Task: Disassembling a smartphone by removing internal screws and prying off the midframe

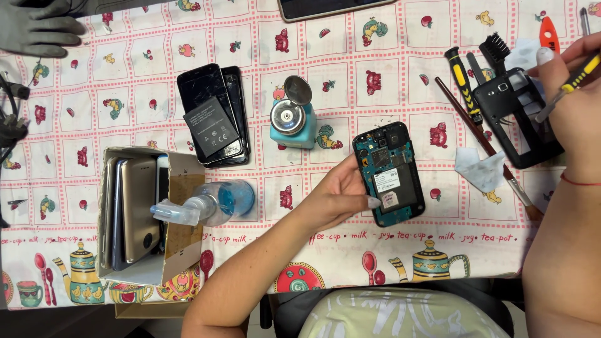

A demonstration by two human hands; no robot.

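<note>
left hand [335,194] grips opened phone [388,172] on bench [400,100]; right hand [573,81] holds screwdriver [571,82]

The right hand [573,94] is cut off by the right edge, and its palm and fingertips are hidden, so the grip on the yellow-and-black screwdriver [573,81] cannot be judged. The left hand [338,194] covers the left edge of the opened phone [388,174]. A gloved hand [37,26] and a dark tablet [325,7] run off the top edge. The phones in the cardboard box [181,250] overlap, so their count is unclear.
</note>
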